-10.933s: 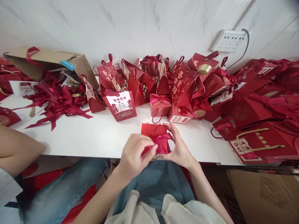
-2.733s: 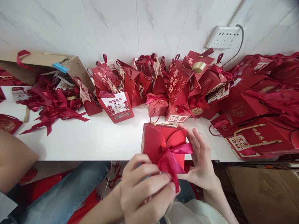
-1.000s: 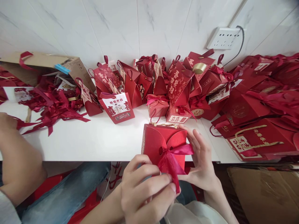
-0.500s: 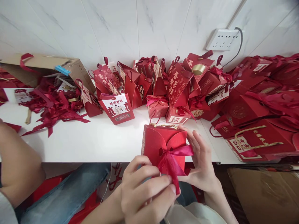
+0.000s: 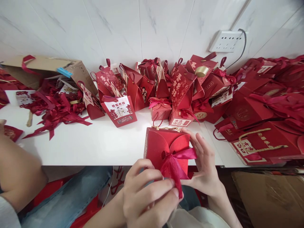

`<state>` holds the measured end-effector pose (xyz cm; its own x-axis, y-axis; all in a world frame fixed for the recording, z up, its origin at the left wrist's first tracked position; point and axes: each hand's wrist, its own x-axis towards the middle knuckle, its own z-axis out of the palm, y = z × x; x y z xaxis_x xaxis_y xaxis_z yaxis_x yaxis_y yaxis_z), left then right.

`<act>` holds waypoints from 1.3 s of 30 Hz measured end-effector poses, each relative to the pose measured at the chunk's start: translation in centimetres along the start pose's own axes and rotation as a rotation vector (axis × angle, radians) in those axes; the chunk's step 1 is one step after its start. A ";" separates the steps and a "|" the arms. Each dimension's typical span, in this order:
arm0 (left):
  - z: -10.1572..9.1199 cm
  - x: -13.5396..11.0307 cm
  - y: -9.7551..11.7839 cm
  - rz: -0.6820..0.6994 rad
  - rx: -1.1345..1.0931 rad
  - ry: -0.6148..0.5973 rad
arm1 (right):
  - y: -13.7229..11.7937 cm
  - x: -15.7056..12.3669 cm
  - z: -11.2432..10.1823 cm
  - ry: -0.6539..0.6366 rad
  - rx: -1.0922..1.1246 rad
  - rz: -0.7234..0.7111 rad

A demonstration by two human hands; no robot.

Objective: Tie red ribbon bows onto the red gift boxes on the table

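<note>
A red gift box (image 5: 155, 142) with curved top flaps and a gold twisted cord handle is held up at the table's front edge. A dark pink ribbon (image 5: 174, 167) is tied through the holes in its flaps, with its tails hanging down. My left hand (image 5: 149, 193) is closed, fingertips pinching the ribbon's lower tails. My right hand (image 5: 205, 161) grips the box along its right side, fingers behind the upper corner and thumb at the lower edge. Part of the right fingers is hidden behind the box.
Several red gift boxes (image 5: 140, 91) stand along the back of the white table (image 5: 95, 145). More boxes pile up at right (image 5: 266, 117). Loose ribbons (image 5: 59, 110) lie by a cardboard carton (image 5: 78, 72). Another person's arm (image 5: 21, 171) reaches in at left.
My hands, the box and the ribbon look practically unchanged. The other person's arm at the far left has shifted slightly, and more of a red piece beside it shows.
</note>
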<state>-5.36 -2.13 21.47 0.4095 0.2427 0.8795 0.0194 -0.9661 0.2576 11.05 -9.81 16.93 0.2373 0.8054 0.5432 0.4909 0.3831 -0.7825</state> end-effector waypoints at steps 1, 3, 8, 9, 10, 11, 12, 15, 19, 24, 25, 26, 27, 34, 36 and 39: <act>0.1 0.0 0.1 -0.006 -0.004 0.009 | 0.0 0.0 0.0 0.001 -0.005 0.000; 0.1 0.1 0.1 -0.021 -0.011 0.042 | 0.0 0.0 0.0 0.002 -0.003 -0.003; 0.1 0.4 0.1 -0.024 -0.032 0.026 | 0.0 0.0 0.1 -0.004 0.031 -0.011; 0.2 0.5 0.2 -0.023 -0.032 0.025 | 0.0 0.1 0.1 -0.003 0.036 -0.013; 0.3 0.4 0.3 -0.028 -0.027 0.040 | 0.0 0.1 0.1 -0.003 0.038 -0.015; 0.5 0.3 0.5 -0.040 -0.018 0.062 | 0.0 0.1 0.1 -0.004 0.038 -0.014; 0.7 0.2 0.6 -0.058 -0.009 0.089 | -0.1 0.1 0.1 -0.006 0.037 -0.011; 0.9 -0.2 0.6 -0.104 -0.004 0.155 | -0.1 0.0 0.1 -0.005 0.033 -0.004; 0.0 -0.4 -2.4 -0.156 0.053 0.050 | 0.5 -0.3 -0.1 0.001 0.001 0.035; -0.3 -0.8 -8.1 -0.726 0.266 -0.188 | 1.4 -0.1 -1.0 0.264 0.164 0.254; 0.1 -1.1 -8.7 -0.778 0.249 -0.268 | 1.5 0.0 -1.4 0.339 0.273 0.312; 0.7 -1.3 -9.0 -0.801 0.219 -0.350 | 1.6 0.2 -1.8 0.411 0.389 0.374; 1.5 -1.6 -9.1 -0.802 0.180 -0.433 | 1.6 0.4 -2.2 0.475 0.502 0.439; 7.0 -3.2 -6.5 -0.613 -0.031 -0.802 | 0.9 -0.1 -5.5 0.593 0.881 0.704; 7.8 -3.3 -6.0 -0.575 -0.048 -0.838 | 1.0 -0.5 -5.9 0.548 0.833 0.685; 8.3 -3.1 -5.6 -0.540 -0.046 -0.875 | 1.4 -1.3 -6.0 0.566 0.679 0.679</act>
<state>0.88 1.81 13.97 0.8778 0.4768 0.0472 0.3708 -0.7385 0.5632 16.47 -13.09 16.98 0.7156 0.6853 -0.1355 -0.4051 0.2491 -0.8797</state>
